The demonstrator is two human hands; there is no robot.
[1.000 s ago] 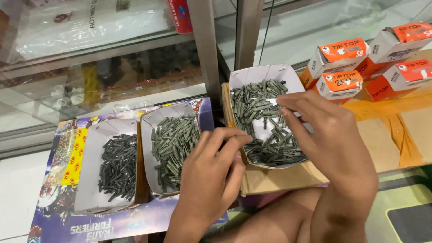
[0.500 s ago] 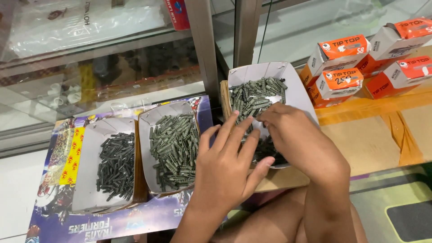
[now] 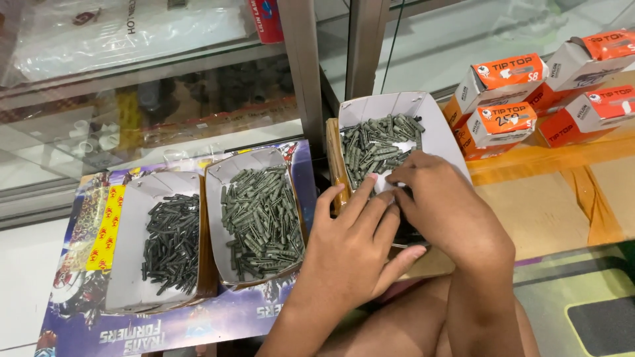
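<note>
Cardboard-topped counter: grey plugs [image 3: 377, 149] lie under both hands.

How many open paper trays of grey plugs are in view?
3: left tray and middle tray on the colourful sheet, right tray under both hands. None seems hidden.

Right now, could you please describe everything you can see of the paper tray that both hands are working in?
The right-hand paper tray is white card with flared walls, tilted toward the glass case. It holds a heap of grey-green wall plugs. The left hand and right hand cover its near half, fingers among the plugs. It rests on brown cardboard.
</note>
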